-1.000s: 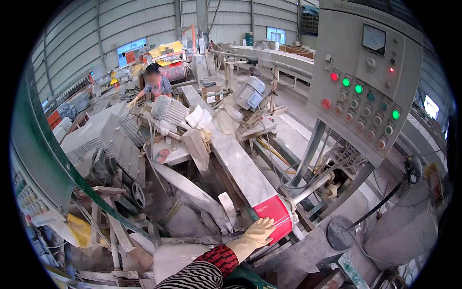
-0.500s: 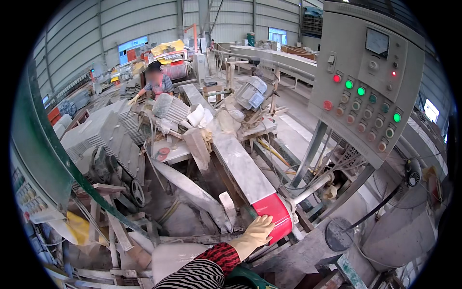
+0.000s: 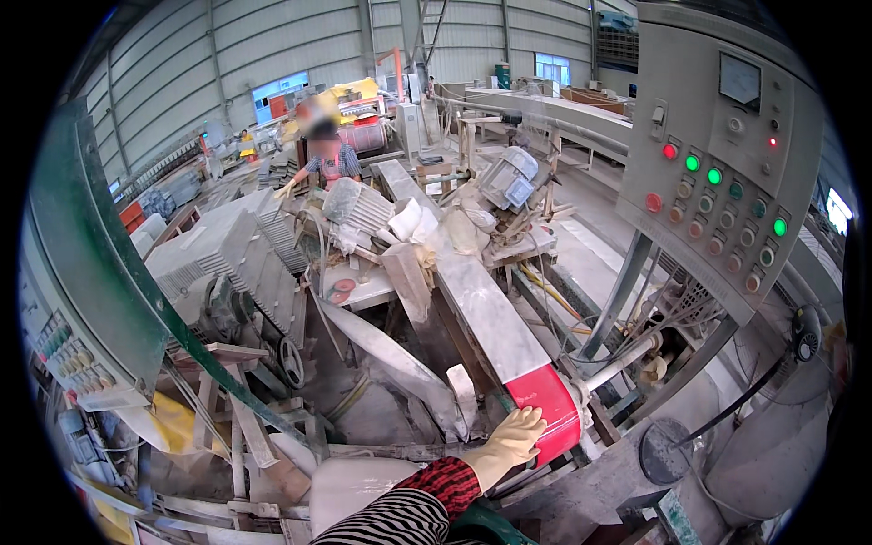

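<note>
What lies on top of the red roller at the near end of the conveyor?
A long pale marble slab rests on the red roller, running away toward the saw. The gloved hand touches the roller's near edge. The slab and hand cover part of the roller's surface.

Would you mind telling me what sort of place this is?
Probably a stone-cutting workshop in a large factory hall: a pale stone slab lies on a conveyor with a red end roller, a grey control panel carries lit buttons, and dust coats the machines.
</note>
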`<state>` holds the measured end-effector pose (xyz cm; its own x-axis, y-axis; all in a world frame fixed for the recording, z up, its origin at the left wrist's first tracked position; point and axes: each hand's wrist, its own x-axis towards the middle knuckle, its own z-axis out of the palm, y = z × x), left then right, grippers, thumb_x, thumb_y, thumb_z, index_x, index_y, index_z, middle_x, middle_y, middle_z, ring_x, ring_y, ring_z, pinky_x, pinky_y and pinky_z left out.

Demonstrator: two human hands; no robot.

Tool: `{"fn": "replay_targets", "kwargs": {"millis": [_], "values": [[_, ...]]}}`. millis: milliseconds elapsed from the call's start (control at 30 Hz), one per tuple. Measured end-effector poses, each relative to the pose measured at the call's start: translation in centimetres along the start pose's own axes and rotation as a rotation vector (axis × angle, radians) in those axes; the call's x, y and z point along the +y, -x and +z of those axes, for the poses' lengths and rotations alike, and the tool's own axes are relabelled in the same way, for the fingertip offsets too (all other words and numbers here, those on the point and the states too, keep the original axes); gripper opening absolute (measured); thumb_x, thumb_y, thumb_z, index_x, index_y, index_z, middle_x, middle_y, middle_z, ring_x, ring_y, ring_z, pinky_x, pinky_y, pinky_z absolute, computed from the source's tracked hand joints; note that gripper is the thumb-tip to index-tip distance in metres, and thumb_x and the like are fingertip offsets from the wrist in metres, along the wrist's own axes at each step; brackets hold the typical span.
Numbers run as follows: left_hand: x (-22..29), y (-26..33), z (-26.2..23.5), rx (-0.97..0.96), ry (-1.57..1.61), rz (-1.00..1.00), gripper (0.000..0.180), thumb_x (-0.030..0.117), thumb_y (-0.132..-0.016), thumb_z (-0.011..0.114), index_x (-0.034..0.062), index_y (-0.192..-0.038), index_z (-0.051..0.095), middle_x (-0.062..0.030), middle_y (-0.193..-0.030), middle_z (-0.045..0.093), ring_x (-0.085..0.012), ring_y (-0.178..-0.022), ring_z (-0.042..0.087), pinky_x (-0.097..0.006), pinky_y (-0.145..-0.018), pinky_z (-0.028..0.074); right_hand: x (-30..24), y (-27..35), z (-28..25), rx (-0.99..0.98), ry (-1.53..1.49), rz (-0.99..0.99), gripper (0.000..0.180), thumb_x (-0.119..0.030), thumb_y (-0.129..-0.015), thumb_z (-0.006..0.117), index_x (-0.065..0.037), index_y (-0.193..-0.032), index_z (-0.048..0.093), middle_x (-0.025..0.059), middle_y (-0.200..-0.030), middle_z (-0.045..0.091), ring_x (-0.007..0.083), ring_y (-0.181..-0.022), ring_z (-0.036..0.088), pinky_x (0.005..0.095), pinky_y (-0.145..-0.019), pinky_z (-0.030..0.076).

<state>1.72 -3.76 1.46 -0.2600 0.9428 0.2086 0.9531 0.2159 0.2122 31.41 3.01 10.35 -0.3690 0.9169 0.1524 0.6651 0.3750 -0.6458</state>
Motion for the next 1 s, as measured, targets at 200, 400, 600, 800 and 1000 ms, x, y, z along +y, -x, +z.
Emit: {"fn": "replay_targets", "kwargs": {"millis": [200, 400, 600, 800, 1000], "values": [[-0.2, -0.3, -0.7, -0.01, 0.003, -0.014, 0.066, 0.032, -0.076, 0.077, 0.0008, -0.129, 0.053, -0.0204, -0.139, 0.045, -0.0376, -0.13, 0.045, -0.045, -0.107, 0.037, -0.2, 0.1, 0.1, 0.004, 0.005, 0.008, 0.054, -0.038, -0.087, 0.069, -0.001, -0.125, 0.064, 0.0169, -0.11, 0.067, 0.0287, -0.103, 0.062, 0.0398, -0.092, 0.048], [-0.5, -0.3, 0.0, 0.061, 0.022, -0.064, 0.066, 0.031, -0.076, 0.077, -0.0005, -0.129, 0.052, -0.0215, -0.136, 0.046, -0.0389, -0.129, 0.045, -0.045, -0.106, 0.038, -0.7, 0.3, 0.1, 0.02, 0.025, 0.017, 0.052, -0.039, -0.088, 0.068, -0.001, -0.124, 0.065, 0.0163, -0.108, 0.069, 0.0279, -0.101, 0.064, 0.0393, -0.09, 0.048], [-1.3, -0.1, 0.0, 0.136, 0.033, -0.057, 0.064, 0.031, -0.076, 0.077, -0.0011, -0.126, 0.054, -0.0211, -0.133, 0.048, -0.0394, -0.127, 0.046, -0.046, -0.104, 0.039, -0.6, 1.0, -0.7, 0.047, 0.084, 0.036, 0.05, -0.04, -0.09, 0.066, -0.002, -0.122, 0.067, 0.0158, -0.105, 0.07, 0.027, -0.098, 0.065, 0.0388, -0.089, 0.049], [-1.8, 0.3, -1.3, 0.043, 0.366, -0.064, 0.047, 0.028, -0.083, 0.074, 0.0048, -0.122, 0.062, -0.0163, -0.127, 0.058, -0.0344, -0.12, 0.053, -0.043, -0.102, 0.043, 0.7, 2.8, -3.3, 0.136, 0.138, 0.131, 0.049, -0.041, -0.092, 0.065, -0.002, -0.121, 0.068, 0.0152, -0.103, 0.072, 0.0261, -0.095, 0.066, 0.0383, -0.087, 0.05], [7.5, 2.6, -4.5, -0.524, 1.335, -0.099, 0.052, 0.014, -0.097, 0.059, 0.0121, -0.148, 0.045, -0.0201, -0.152, 0.043, -0.0286, -0.143, 0.04, -0.038, -0.112, 0.039, 3.5, 7.0, -9.5, 0.258, 0.093, 0.462, 0.048, -0.042, -0.093, 0.064, -0.002, -0.12, 0.07, 0.0147, -0.1, 0.073, 0.0253, -0.093, 0.068, 0.0378, -0.085, 0.051]]}}
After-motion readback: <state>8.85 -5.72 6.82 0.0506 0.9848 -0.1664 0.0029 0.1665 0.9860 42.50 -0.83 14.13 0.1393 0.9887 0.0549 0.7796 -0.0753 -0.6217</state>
